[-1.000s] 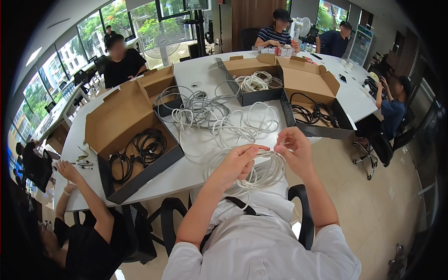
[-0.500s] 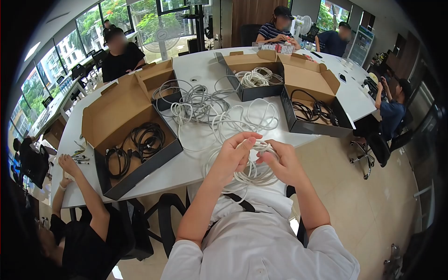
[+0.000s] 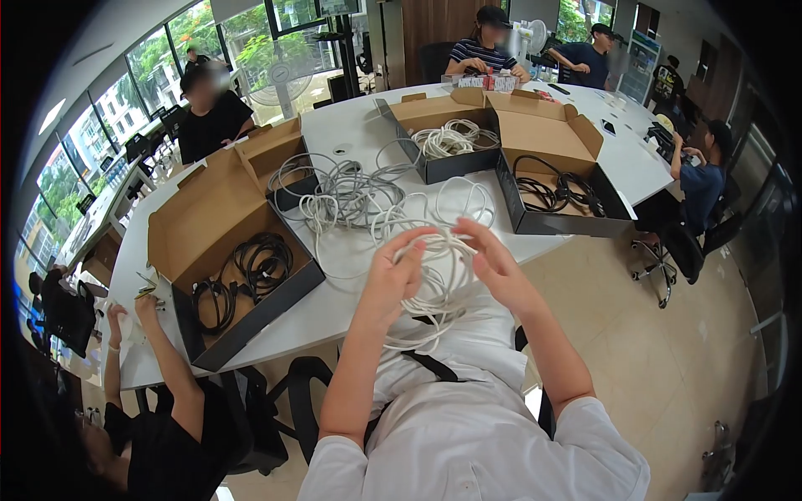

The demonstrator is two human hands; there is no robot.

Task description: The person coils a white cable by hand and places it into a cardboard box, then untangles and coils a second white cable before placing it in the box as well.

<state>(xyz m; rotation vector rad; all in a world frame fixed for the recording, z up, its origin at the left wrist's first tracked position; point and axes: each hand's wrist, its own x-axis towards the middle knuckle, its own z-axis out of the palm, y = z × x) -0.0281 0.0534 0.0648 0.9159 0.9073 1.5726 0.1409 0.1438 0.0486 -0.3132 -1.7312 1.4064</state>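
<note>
A coil of white cable [image 3: 444, 265] hangs between my two hands, over my lap and the table's near edge. My left hand [image 3: 396, 274] is closed on the left side of the coil, with loops passing by its curled fingers. At the coil's right side, my right hand [image 3: 504, 274] has its thumb and fingers apart, fingertips against or very near the upper loops. Lower loops rest on my lap. Beyond my hands lies a loose tangle of grey and white cable [image 3: 355, 196] on the table, with strands reaching toward the coil.
Open cardboard boxes stand on the white table [image 3: 351, 138]: one with black cables [image 3: 264, 260] at left, one with white cable [image 3: 455, 140] behind, another with black cables [image 3: 555, 190] at right. A small box section is behind the left one. Co-workers sit around; one person's hands [image 3: 144, 313] are at left.
The coil has risen and spread into a clearer ring between my hands. My right hand's fingers have opened from a pinch. The co-worker's hands at left have moved apart.
</note>
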